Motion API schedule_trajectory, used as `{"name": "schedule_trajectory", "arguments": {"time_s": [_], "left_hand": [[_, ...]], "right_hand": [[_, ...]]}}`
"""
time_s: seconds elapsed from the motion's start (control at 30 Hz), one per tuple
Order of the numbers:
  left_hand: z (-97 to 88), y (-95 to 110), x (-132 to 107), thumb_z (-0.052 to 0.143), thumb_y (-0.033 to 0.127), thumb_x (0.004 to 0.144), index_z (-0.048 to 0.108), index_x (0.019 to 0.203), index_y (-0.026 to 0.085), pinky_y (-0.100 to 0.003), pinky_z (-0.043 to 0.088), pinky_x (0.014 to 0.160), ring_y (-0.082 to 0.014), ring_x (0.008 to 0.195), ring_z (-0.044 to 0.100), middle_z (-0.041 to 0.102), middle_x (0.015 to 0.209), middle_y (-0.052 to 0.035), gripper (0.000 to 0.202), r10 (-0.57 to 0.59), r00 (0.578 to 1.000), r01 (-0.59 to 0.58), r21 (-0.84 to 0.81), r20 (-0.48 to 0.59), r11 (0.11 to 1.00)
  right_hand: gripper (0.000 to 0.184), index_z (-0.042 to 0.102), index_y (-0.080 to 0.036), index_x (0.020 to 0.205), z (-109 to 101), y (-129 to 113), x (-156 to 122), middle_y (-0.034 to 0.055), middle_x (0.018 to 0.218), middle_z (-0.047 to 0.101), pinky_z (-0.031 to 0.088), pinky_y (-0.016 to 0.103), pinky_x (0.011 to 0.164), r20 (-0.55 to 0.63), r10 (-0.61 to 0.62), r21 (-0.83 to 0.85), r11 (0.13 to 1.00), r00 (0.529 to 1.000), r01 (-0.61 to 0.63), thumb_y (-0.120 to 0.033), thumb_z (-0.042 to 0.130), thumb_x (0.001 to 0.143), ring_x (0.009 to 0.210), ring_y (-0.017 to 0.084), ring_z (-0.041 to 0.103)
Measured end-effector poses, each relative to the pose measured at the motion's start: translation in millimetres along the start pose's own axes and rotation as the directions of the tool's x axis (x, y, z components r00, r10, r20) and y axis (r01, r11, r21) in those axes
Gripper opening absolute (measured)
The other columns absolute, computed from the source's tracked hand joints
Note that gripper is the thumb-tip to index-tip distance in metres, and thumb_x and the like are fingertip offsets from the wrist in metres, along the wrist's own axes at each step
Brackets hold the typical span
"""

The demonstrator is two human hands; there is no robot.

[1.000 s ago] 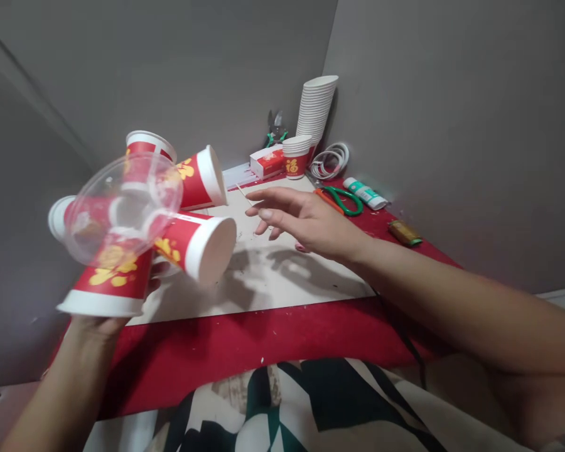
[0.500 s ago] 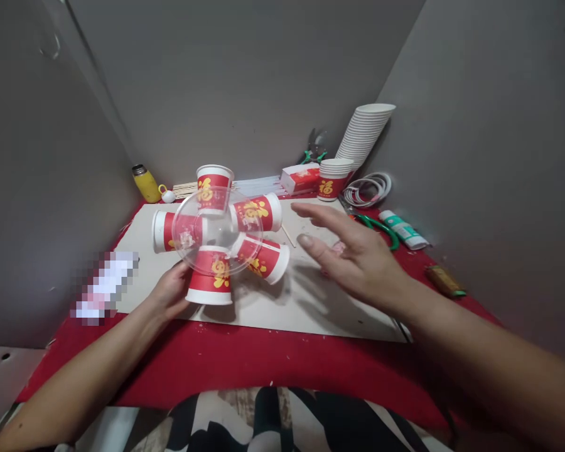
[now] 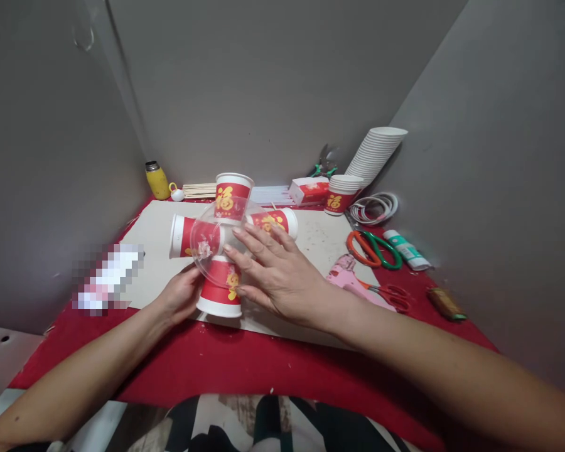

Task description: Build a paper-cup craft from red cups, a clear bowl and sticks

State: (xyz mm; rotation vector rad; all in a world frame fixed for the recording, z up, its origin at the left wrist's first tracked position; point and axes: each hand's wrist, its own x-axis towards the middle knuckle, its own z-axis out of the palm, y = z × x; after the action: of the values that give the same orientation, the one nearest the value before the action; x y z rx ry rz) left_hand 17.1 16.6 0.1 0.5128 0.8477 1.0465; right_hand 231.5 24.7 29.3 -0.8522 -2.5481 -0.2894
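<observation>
A wheel of several red paper cups (image 3: 230, 201) with gold characters, joined round a clear plastic dome lid (image 3: 209, 242), stands above a pale board (image 3: 311, 242) on the red cloth. My left hand (image 3: 179, 295) grips the wheel from behind, at its lowest cup (image 3: 219, 292). My right hand (image 3: 275, 273) lies flat, fingers spread, on the wheel's right side, covering the lower right cup and touching the dome's edge.
A pink glue gun (image 3: 346, 276), orange-and-green scissors (image 3: 374, 248), red scissors (image 3: 388, 294), a glue tube (image 3: 407, 248) and a lighter (image 3: 445, 303) lie right. A cup stack (image 3: 374, 154), wire coil (image 3: 374, 207), yellow bottle (image 3: 157, 181) and sticks (image 3: 198, 188) line the back wall.
The cup wheel came down and away from the camera toward the board. My right hand swung left from the open air and landed flat on the wheel's right side.
</observation>
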Motion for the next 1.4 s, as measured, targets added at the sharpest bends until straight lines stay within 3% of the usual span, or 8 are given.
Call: {"name": "schedule_trajectory", "arguments": {"time_s": [0.17,0.27,0.4,0.57,0.8,1.07,1.23,1.4], "left_hand": [[-3.2,-0.9,1.8,0.053,0.017,0.096,0.068,0.121,0.006,-0.044,0.05,0.105,-0.0285,0.11,0.071,0.072,0.12,-0.0188,0.032,0.0,1.0,0.0,0.0,0.016,1.0],[-6.0,-1.9,4.4,0.055,0.02,0.096,0.071,0.115,0.006,-0.043,0.054,0.099,-0.0276,0.1,0.073,0.074,0.115,-0.019,0.029,-0.022,0.999,0.022,0.015,-0.033,1.0],[-7.1,-1.9,4.8,0.057,0.02,0.094,0.073,0.104,0.008,-0.037,0.059,0.087,-0.023,0.084,0.075,0.077,0.104,-0.016,0.023,-0.047,0.995,0.049,0.02,-0.083,0.999],[-5.1,1.3,3.3,0.054,0.016,0.094,0.073,0.098,0.008,-0.033,0.06,0.075,-0.0215,0.072,0.074,0.078,0.086,-0.0127,0.021,-0.12,0.987,0.124,0.033,-0.108,0.992],[-12.2,3.6,5.2,0.054,0.014,0.092,0.069,0.104,0.005,-0.04,0.058,0.083,-0.0248,0.071,0.074,0.077,0.09,-0.0168,0.022,-0.227,0.971,0.233,0.083,-0.076,0.969],[-26.6,2.2,6.5,0.066,0.019,0.089,0.071,0.102,0.007,-0.037,0.057,0.087,-0.0256,0.079,0.075,0.077,0.09,-0.0155,0.018,-0.339,0.933,0.332,0.068,0.12,0.941],[-25.4,1.9,5.2,0.063,0.019,0.091,0.071,0.101,0.007,-0.036,0.058,0.083,-0.0251,0.08,0.075,0.077,0.093,-0.0162,0.018,-0.373,0.926,0.367,0.079,0.066,0.927],[-26.8,1.4,7.3,0.059,0.02,0.091,0.071,0.103,0.006,-0.038,0.058,0.083,-0.0259,0.078,0.075,0.077,0.089,-0.0169,0.022,-0.394,0.919,0.394,0.089,-0.01,0.915]], "right_hand": [[0.057,0.045,-0.021,0.15,-8.0,3.2,-7.5,0.0148,0.161,0.036,0.028,0.058,0.119,-0.036,0.017,0.045,0.999,0.999,-0.016,-0.048,0.044,0.1,0.149,0.031,0.033],[0.058,0.042,-0.022,0.152,-23.0,15.8,-12.9,0.015,0.159,0.039,0.03,0.057,0.119,-0.117,0.113,0.14,0.985,0.987,-0.097,-0.048,0.043,0.101,0.149,0.029,0.035],[0.057,0.04,-0.028,0.154,-43.9,39.8,-13.8,0.0094,0.157,0.043,0.028,0.054,0.122,-0.185,0.339,0.331,0.905,0.922,-0.266,-0.05,0.041,0.101,0.149,0.027,0.036],[0.061,0.04,-0.028,0.153,-47.5,62.7,-7.0,0.0062,0.159,0.041,0.025,0.053,0.124,-0.126,0.529,0.535,0.749,0.84,-0.391,-0.058,0.041,0.1,0.15,0.026,0.033],[0.064,0.054,-0.025,0.143,-25.0,75.3,3.5,0.0094,0.147,0.057,0.038,0.051,0.117,0.071,0.579,0.783,0.473,0.813,-0.405,-0.066,0.047,0.094,0.136,0.027,0.053],[0.047,0.074,-0.023,0.11,-19.5,73.0,-3.4,0.0054,0.109,0.074,0.056,0.04,0.094,0.287,0.503,0.878,0.202,0.815,-0.434,-0.062,0.055,0.092,0.097,0.02,0.069],[0.047,0.074,-0.02,0.085,-17.9,67.7,-7.4,0.0035,0.082,0.073,0.057,0.035,0.083,0.337,0.488,0.884,0.129,0.805,-0.449,-0.065,0.062,0.085,0.082,0.018,0.068],[0.048,0.073,-0.019,0.087,-19.3,60.6,-11.9,0.0026,0.081,0.073,0.056,0.033,0.082,0.355,0.487,0.881,0.112,0.798,-0.46,-0.065,0.061,0.086,0.08,0.018,0.068]]}}
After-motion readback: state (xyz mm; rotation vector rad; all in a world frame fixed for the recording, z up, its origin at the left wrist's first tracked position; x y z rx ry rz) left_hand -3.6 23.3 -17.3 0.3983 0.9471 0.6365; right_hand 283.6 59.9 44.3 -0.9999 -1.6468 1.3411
